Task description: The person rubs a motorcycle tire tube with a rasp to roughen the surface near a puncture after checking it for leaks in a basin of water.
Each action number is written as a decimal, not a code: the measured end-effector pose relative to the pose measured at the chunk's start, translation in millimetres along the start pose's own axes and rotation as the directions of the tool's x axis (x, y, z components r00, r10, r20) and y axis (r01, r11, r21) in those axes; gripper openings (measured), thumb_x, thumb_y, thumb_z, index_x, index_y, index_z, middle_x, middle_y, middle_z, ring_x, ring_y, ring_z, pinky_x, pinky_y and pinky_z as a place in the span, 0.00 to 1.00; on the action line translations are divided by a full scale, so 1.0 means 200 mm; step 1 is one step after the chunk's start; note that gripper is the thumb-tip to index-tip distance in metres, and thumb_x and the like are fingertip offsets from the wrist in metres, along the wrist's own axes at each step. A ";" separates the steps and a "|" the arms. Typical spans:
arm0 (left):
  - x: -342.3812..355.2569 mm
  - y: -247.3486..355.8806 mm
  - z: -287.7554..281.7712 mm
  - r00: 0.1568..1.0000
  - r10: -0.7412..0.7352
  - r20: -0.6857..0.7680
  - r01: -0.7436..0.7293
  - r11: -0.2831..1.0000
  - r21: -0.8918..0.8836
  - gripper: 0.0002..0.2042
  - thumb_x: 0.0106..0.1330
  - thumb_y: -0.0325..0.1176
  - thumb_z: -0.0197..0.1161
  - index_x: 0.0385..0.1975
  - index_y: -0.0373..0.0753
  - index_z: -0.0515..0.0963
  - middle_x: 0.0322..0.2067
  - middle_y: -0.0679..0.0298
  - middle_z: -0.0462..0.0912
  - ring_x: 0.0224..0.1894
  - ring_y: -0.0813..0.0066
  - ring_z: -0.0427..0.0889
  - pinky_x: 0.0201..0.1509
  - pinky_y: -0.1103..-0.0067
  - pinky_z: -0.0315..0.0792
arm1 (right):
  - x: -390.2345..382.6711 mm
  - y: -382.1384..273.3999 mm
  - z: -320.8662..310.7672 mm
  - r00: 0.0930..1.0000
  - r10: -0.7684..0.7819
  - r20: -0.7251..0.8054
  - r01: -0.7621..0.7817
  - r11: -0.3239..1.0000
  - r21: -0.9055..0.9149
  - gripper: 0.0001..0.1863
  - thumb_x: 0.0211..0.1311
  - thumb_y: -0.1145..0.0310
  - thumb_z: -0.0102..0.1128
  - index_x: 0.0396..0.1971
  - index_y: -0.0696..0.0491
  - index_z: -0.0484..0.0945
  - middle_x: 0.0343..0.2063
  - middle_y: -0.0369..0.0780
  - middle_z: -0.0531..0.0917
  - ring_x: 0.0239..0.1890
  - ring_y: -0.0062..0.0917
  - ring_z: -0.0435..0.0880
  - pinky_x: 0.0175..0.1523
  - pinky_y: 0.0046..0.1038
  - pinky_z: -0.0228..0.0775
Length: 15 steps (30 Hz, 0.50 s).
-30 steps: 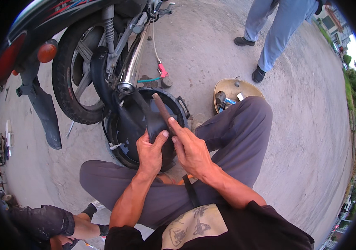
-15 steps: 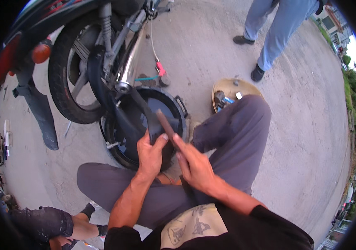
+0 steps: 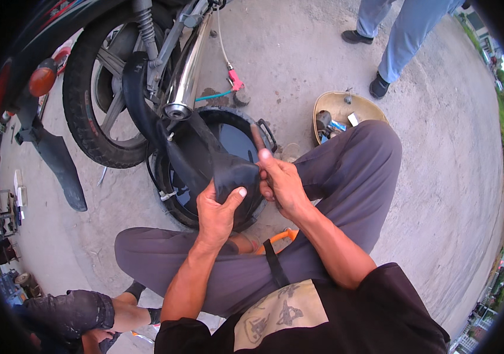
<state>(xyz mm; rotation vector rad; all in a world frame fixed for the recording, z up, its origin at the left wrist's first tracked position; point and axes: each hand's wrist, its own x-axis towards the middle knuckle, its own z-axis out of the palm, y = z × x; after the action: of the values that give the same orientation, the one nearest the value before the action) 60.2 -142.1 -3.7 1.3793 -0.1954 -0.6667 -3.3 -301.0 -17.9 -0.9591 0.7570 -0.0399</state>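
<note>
A black rubber inner tube (image 3: pixel 237 168) runs from the motorcycle's rear wheel (image 3: pixel 104 100) over a black basin of dark water (image 3: pixel 234 135). My left hand (image 3: pixel 215 215) grips a flattened stretch of the tube, thumb on top and fingers underneath. Just right of it, my right hand (image 3: pixel 284 184) is closed around a narrow brown file-like bar (image 3: pixel 257 135), its thumb lying along it. The bar's far end sticks out past the thumb, above the basin's right rim; its exact kind cannot be made out. Both hands are over the basin's near side.
The silver exhaust pipe (image 3: pixel 190 76) ends just above the basin. A tan bowl (image 3: pixel 341 106) with small items stands beyond my right knee. A pink-ended hose (image 3: pixel 235 78) lies behind the basin. One person stands at far right (image 3: pixel 405 41); another sits at lower left (image 3: pixel 80 315).
My right hand has moved right and up from the tube, and the bar now points more away from me. My left hand still holds the tube, more of whose surface shows. The view has shifted slightly.
</note>
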 end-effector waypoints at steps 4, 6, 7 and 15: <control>0.01 -0.03 -0.03 0.999 -0.045 0.024 0.043 0.995 0.095 0.12 0.66 0.24 0.69 0.48 0.31 0.84 0.42 0.66 0.87 0.44 0.81 0.82 0.53 0.79 0.76 | 0.05 0.00 0.02 0.999 -0.041 -0.002 0.041 0.996 0.077 0.17 0.72 0.54 0.66 0.34 0.55 0.79 0.18 0.28 0.70 0.17 0.12 0.64 0.22 0.19 0.55; 0.03 -0.01 -0.05 0.990 -0.122 0.067 0.120 0.992 0.040 0.12 0.65 0.25 0.70 0.48 0.31 0.84 0.41 0.66 0.87 0.43 0.80 0.82 0.53 0.79 0.76 | 0.06 0.00 0.02 0.996 -0.087 -0.009 0.087 0.991 0.103 0.14 0.71 0.59 0.67 0.35 0.54 0.79 0.19 0.28 0.72 0.18 0.11 0.65 0.24 0.18 0.56; 0.04 -0.01 -0.05 0.981 -0.171 0.095 0.173 0.985 -0.016 0.13 0.64 0.26 0.71 0.48 0.32 0.84 0.41 0.65 0.87 0.42 0.80 0.83 0.53 0.79 0.76 | 0.07 0.00 0.01 0.994 -0.113 -0.015 0.114 0.988 0.108 0.12 0.71 0.61 0.68 0.36 0.55 0.79 0.21 0.28 0.73 0.18 0.11 0.65 0.25 0.17 0.57; 0.09 -0.02 -0.01 0.969 -0.224 0.108 0.242 0.950 -0.200 0.12 0.66 0.27 0.70 0.47 0.31 0.84 0.41 0.66 0.87 0.42 0.81 0.83 0.51 0.81 0.76 | 0.11 0.01 -0.02 0.971 -0.235 0.042 0.230 0.968 0.103 0.11 0.72 0.64 0.67 0.41 0.55 0.79 0.25 0.28 0.75 0.20 0.10 0.66 0.25 0.16 0.57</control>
<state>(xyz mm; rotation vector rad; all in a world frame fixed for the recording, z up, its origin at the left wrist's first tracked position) 74.8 -151.2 -12.0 1.1796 -0.0254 -0.9174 10.2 -309.4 -32.9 -0.9480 0.5840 -0.2532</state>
